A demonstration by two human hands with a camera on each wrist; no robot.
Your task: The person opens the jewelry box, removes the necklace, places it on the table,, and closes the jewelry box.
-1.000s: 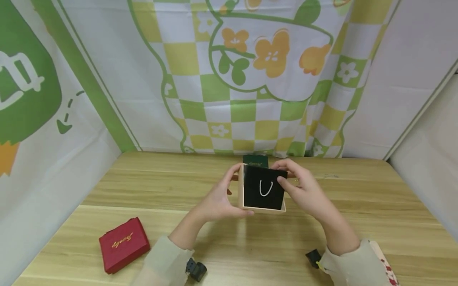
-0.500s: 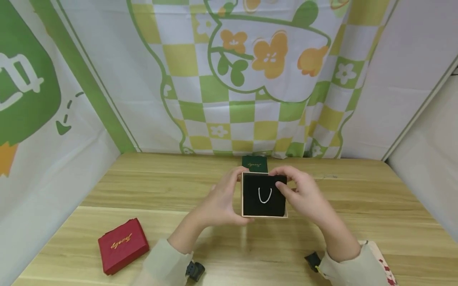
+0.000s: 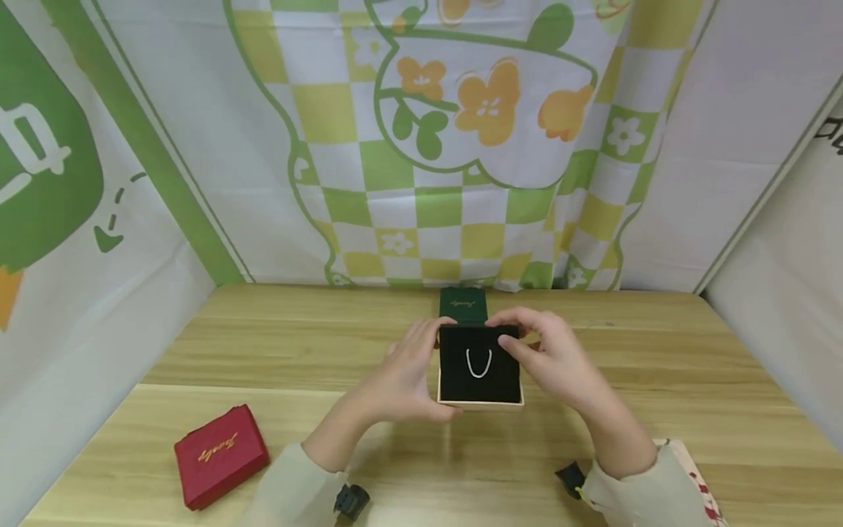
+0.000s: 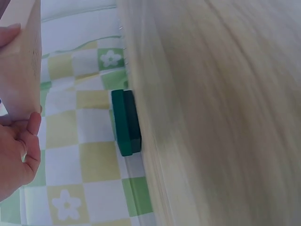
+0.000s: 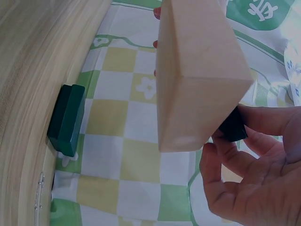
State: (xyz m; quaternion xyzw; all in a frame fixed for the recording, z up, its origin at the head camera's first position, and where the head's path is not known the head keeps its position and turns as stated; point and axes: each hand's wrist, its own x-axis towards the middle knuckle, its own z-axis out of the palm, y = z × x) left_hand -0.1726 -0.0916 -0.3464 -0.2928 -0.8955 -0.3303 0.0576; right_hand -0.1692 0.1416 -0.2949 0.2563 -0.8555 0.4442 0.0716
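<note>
My left hand (image 3: 402,377) grips a small cream box (image 3: 484,405) off the table, thumb under its near edge and fingers at the far left corner. A black insert pad (image 3: 454,380) fills the box's open face. A white U-shaped cord (image 3: 479,375) lies across the pad's middle. My right hand (image 3: 553,359) pinches the pad's upper right corner between thumb and fingers. In the right wrist view, a dark corner of the pad (image 5: 233,126) sticks out of the box between those fingers. The box's inside is hidden by the pad.
A dark green box (image 3: 463,301) with gold script stands at the back of the wooden table (image 3: 290,337). At front left lies a red box (image 3: 220,457) with gold script. A pale item with red marks (image 3: 705,490) is partly under the right sleeve. Printed cloth (image 3: 461,205) hangs behind.
The pad stood slantwise with its right side raised a second ago; it now lies nearly level across the box. Both hands and the box have shifted slightly nearer to me.
</note>
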